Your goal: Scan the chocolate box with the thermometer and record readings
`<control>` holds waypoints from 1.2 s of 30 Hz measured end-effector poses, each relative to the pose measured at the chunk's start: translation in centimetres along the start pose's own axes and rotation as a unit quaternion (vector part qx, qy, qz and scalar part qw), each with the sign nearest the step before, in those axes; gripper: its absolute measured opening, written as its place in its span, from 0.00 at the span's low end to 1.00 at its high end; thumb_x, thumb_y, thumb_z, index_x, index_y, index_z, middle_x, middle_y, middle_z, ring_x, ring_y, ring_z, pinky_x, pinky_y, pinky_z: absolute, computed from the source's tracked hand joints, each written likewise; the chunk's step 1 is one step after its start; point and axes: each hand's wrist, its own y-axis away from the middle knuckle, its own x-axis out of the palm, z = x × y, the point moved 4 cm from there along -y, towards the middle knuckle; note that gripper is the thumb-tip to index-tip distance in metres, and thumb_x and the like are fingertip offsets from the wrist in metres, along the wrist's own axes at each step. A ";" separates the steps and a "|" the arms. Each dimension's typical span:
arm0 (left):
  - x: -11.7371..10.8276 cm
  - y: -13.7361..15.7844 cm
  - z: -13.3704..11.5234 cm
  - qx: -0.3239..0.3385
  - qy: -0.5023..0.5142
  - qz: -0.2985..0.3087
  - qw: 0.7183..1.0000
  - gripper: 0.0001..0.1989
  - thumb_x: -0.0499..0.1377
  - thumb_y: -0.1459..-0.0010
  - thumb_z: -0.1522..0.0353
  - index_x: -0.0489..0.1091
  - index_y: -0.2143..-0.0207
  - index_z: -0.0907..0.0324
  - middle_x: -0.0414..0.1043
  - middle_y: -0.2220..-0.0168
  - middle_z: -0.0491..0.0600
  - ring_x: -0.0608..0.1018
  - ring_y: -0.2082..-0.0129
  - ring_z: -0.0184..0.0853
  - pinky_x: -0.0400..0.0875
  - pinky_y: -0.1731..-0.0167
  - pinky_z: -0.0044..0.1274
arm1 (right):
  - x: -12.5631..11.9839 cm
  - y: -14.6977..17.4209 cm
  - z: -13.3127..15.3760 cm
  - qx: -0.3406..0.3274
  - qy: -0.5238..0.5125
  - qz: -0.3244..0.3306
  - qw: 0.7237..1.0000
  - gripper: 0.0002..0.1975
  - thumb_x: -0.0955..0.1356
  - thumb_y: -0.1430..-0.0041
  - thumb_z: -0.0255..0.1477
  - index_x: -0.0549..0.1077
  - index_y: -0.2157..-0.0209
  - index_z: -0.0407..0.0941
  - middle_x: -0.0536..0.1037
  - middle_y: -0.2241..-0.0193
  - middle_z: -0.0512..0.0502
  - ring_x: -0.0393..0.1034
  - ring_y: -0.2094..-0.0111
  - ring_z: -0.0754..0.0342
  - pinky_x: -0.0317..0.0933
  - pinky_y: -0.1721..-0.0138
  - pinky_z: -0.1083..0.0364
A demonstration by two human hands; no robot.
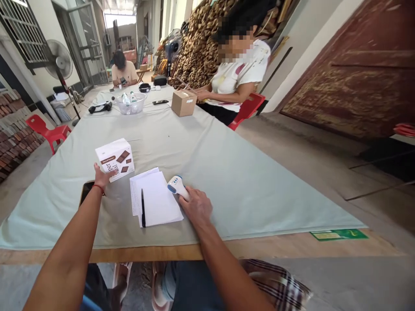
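Observation:
My left hand (103, 178) has its fingers and thumb spread around the near left part of a white box (114, 151) with chocolate pieces printed on it. The box stands on the cloth-covered table. My right hand (198, 207) is wrapped around the handle of a white and blue infrared thermometer (177, 185), whose head points up and left. Between my hands lie some white sheets of paper (164, 201) with a black pen (143, 209) on top. A dark phone (86, 191) is partly hidden behind my left forearm.
Farther along the table (253, 190) are a cardboard box (183, 103), a clear plastic basin (132, 106) with bottles, and a black device (100, 107). One person (238, 71) sits at the right side, another (124, 71) at the far end. Red chairs (48, 129) stand beside the table.

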 end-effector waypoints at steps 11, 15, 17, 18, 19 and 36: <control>-2.6 5.1 -0.7 0.017 0.034 -0.033 0.999 0.28 0.71 0.59 0.59 0.67 0.56 0.59 0.75 0.54 0.54 0.77 0.55 0.40 0.72 0.53 0.32 | 0.1 -0.5 -0.1 0.024 -0.090 -0.028 0.995 0.16 0.66 0.45 0.34 0.75 0.55 0.44 0.79 0.60 0.39 0.68 0.57 0.44 0.60 0.57 0.48; -2.6 9.8 1.0 -0.013 0.108 -0.016 0.994 0.31 0.68 0.55 0.51 0.70 0.53 0.61 0.76 0.54 0.55 0.77 0.54 0.43 0.72 0.54 0.32 | -1.5 -0.5 0.3 0.071 -0.250 -0.104 0.960 0.26 0.66 0.47 0.43 0.71 0.50 0.42 0.77 0.57 0.37 0.68 0.54 0.43 0.61 0.52 0.45; -2.3 11.5 1.7 -0.004 0.092 -0.007 0.996 0.33 0.66 0.52 0.50 0.70 0.50 0.61 0.75 0.51 0.56 0.77 0.52 0.44 0.72 0.53 0.32 | -2.4 0.2 1.3 0.112 -0.357 -0.115 0.920 0.32 0.68 0.51 0.46 0.69 0.48 0.42 0.76 0.55 0.38 0.69 0.55 0.44 0.63 0.53 0.46; -2.1 12.1 1.9 0.009 0.074 -0.005 0.997 0.33 0.65 0.51 0.49 0.70 0.49 0.60 0.75 0.51 0.56 0.76 0.51 0.45 0.71 0.52 0.32 | -2.7 0.7 2.1 0.138 -0.402 -0.092 0.900 0.34 0.70 0.53 0.46 0.69 0.47 0.43 0.75 0.55 0.39 0.69 0.55 0.45 0.64 0.54 0.48; -2.0 12.5 2.0 0.024 0.052 -0.007 0.998 0.32 0.63 0.49 0.49 0.70 0.48 0.60 0.75 0.50 0.56 0.76 0.51 0.45 0.70 0.51 0.32 | -2.8 1.3 3.1 0.160 -0.442 -0.055 0.881 0.32 0.71 0.54 0.46 0.70 0.50 0.43 0.77 0.57 0.41 0.70 0.57 0.46 0.65 0.57 0.49; -1.7 11.8 2.6 0.078 -0.055 0.009 0.995 0.25 0.57 0.42 0.53 0.68 0.48 0.59 0.75 0.54 0.54 0.76 0.55 0.42 0.72 0.55 0.31 | -0.2 1.7 19.9 0.090 -0.574 0.258 0.772 0.14 0.68 0.49 0.42 0.66 0.74 0.46 0.67 0.85 0.57 0.60 0.80 0.58 0.54 0.75 0.57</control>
